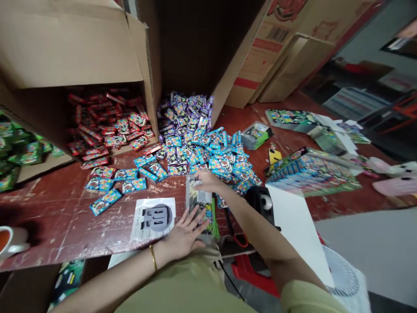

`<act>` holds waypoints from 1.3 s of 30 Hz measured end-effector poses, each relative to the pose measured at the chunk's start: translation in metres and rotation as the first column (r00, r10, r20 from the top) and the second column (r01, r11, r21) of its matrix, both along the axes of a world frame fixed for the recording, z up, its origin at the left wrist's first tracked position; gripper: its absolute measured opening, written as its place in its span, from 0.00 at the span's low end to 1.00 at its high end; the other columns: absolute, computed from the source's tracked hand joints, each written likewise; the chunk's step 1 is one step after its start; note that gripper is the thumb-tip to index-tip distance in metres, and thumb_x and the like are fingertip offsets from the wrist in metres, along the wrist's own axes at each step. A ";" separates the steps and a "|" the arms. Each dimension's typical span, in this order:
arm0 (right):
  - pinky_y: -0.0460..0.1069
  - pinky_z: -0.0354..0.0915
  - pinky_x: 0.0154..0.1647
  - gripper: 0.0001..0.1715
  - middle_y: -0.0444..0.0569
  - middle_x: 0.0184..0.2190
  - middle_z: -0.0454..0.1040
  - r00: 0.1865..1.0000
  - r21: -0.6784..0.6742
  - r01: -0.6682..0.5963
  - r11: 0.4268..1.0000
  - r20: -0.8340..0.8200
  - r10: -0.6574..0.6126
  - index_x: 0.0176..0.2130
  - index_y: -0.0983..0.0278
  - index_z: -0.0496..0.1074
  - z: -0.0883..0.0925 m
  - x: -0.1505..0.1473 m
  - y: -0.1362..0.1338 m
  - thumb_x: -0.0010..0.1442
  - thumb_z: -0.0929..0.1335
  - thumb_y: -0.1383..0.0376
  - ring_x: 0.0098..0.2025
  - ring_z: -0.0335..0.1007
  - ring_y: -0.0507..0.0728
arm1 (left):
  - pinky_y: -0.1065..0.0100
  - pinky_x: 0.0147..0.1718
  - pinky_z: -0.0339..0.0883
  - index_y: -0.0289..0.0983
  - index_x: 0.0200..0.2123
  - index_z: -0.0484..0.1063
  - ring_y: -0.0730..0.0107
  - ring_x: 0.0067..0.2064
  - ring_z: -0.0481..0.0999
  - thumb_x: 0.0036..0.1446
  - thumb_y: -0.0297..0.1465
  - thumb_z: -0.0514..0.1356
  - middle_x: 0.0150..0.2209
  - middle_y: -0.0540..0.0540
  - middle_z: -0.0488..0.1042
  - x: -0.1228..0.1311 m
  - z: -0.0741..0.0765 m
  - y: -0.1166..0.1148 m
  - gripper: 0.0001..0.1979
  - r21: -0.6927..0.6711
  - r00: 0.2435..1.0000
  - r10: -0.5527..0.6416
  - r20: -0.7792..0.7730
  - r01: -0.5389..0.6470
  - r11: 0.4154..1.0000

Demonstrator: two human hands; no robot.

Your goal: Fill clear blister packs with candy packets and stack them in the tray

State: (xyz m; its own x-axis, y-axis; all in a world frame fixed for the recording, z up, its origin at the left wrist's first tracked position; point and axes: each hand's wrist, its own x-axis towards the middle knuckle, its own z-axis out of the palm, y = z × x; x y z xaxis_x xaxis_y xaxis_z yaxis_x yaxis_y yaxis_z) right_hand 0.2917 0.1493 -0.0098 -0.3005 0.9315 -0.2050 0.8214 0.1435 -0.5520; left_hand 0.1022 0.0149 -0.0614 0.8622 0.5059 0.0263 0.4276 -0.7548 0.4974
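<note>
A clear plastic packet [204, 198] with green and black printed pieces inside lies at the table's front edge, right before me. My left hand [184, 234] rests on its lower part, palm down and fingers spread. At the far end of the packet, my right hand [207, 180] has its fingers bent onto the plastic edge; the fingertips are partly hidden. Just left of the packet is a white printed sheet in plastic with a grey shape [158, 217] on it. Blue candy packets [213, 152] are heaped right behind my right hand.
Cardboard compartments hold red packets [104, 113], purple packets [185, 108] and green packets [28, 152]. A black tape dispenser [262, 201] stands right of my right forearm, near a display box of packets [312, 171]. A white mug [13, 241] sits at the left front edge.
</note>
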 end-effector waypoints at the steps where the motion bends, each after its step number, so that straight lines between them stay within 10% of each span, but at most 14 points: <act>1: 0.51 0.64 0.39 0.16 0.51 0.32 0.75 1.000 -0.031 -0.025 0.999 0.014 0.025 0.32 0.69 0.75 0.001 -0.001 0.006 0.42 0.76 0.64 0.39 0.71 0.61 | 0.39 0.64 0.44 0.45 0.68 0.41 0.49 0.70 0.33 0.59 0.44 0.57 0.70 0.41 0.42 -0.001 -0.006 -0.002 0.39 0.010 1.000 0.008 0.004 -0.008 1.000; 5: 0.45 0.56 0.26 0.18 0.40 0.15 0.63 0.984 -0.162 -0.177 0.971 -0.001 0.179 0.17 0.66 0.70 0.025 0.010 0.015 0.44 0.75 0.57 0.22 0.61 0.51 | 0.39 0.63 0.47 0.37 0.68 0.26 0.45 0.69 0.31 0.54 0.45 0.61 0.69 0.31 0.39 -0.002 -0.005 -0.003 0.53 -0.005 0.994 0.105 0.040 -0.105 0.994; 10: 0.44 0.52 0.22 0.22 0.39 0.15 0.60 0.973 -0.028 -0.118 0.993 -0.204 0.110 0.19 0.67 0.69 0.073 0.002 -0.024 0.55 0.69 0.54 0.20 0.56 0.48 | 0.43 0.62 0.53 0.33 0.67 0.19 0.46 0.70 0.32 0.60 0.37 0.57 0.69 0.25 0.31 0.004 0.046 0.011 0.49 0.019 0.873 0.408 0.267 -0.428 0.903; 16: 0.47 0.64 0.29 0.16 0.45 0.23 0.73 0.901 0.255 0.094 0.962 -0.432 0.027 0.27 0.64 0.73 0.104 -0.036 -0.087 0.61 0.67 0.57 0.27 0.69 0.54 | 0.61 0.42 0.74 0.31 0.56 0.64 0.58 0.46 0.79 0.64 0.29 0.49 0.47 0.34 0.77 -0.013 0.104 0.034 0.19 -0.075 0.789 0.500 0.357 -0.509 0.857; 19: 0.53 0.65 0.43 0.12 0.51 0.34 0.76 0.949 0.597 0.238 0.766 -0.311 -0.053 0.34 0.62 0.73 0.109 -0.045 -0.095 0.57 0.71 0.56 0.39 0.72 0.61 | 0.69 0.29 0.70 0.33 0.40 0.75 0.66 0.31 0.80 0.64 0.28 0.49 0.31 0.41 0.80 -0.026 0.119 0.040 0.14 -0.127 0.839 0.456 0.298 -0.438 0.890; 21: 0.57 0.59 0.52 0.12 0.52 0.39 0.76 0.985 0.703 0.121 0.700 -0.174 0.004 0.37 0.60 0.73 0.113 -0.046 -0.094 0.56 0.71 0.56 0.47 0.70 0.63 | 0.70 0.25 0.65 0.33 0.34 0.75 0.67 0.27 0.77 0.64 0.28 0.49 0.27 0.42 0.79 -0.034 0.127 0.041 0.15 -0.084 0.880 0.408 0.245 -0.400 0.913; 25: 0.56 0.50 0.57 0.11 0.41 0.28 0.77 0.954 0.623 -0.209 0.754 -0.039 0.296 0.30 0.57 0.72 0.116 -0.032 -0.088 0.64 0.65 0.63 0.36 0.75 0.54 | 0.70 0.23 0.60 0.34 0.30 0.76 0.70 0.23 0.74 0.65 0.34 0.50 0.24 0.43 0.77 -0.055 0.145 0.038 0.18 -0.095 0.911 0.374 0.176 -0.362 0.927; 35: 0.55 0.55 0.55 0.10 0.41 0.29 0.76 0.923 0.590 -0.241 0.771 -0.106 0.370 0.28 0.58 0.73 0.119 -0.052 -0.079 0.62 0.66 0.65 0.36 0.72 0.54 | 0.72 0.26 0.59 0.35 0.34 0.76 0.72 0.26 0.72 0.62 0.36 0.54 0.27 0.46 0.77 -0.087 0.136 0.030 0.14 -0.284 0.881 0.458 0.119 -0.411 0.866; 37: 0.58 0.55 0.58 0.03 0.46 0.40 0.76 0.955 0.591 0.007 0.807 -0.244 0.170 0.35 0.58 0.74 0.115 -0.067 -0.084 0.59 0.69 0.61 0.47 0.70 0.58 | 0.74 0.23 0.56 0.34 0.31 0.75 0.76 0.23 0.67 0.63 0.37 0.53 0.22 0.49 0.72 -0.080 0.131 0.034 0.16 -0.337 0.793 0.564 0.228 -0.480 0.810; 39: 0.58 0.61 0.56 0.19 0.51 0.48 0.73 0.904 0.494 0.284 0.822 -0.424 -0.058 0.44 0.59 0.74 0.106 -0.071 -0.089 0.52 0.74 0.56 0.53 0.67 0.62 | 0.75 0.20 0.52 0.34 0.25 0.72 0.79 0.20 0.61 0.62 0.37 0.53 0.17 0.53 0.65 -0.078 0.127 0.038 0.18 -0.363 0.652 0.696 0.300 -0.597 0.715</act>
State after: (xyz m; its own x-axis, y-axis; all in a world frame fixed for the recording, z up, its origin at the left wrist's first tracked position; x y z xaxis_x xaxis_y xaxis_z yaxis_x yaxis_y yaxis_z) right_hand 0.2203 0.0607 0.0967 -0.0724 0.8992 0.4315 0.6071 0.3830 -0.6962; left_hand 0.0242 0.0529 0.0652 0.2476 0.9638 0.0984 0.4972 -0.2136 0.8409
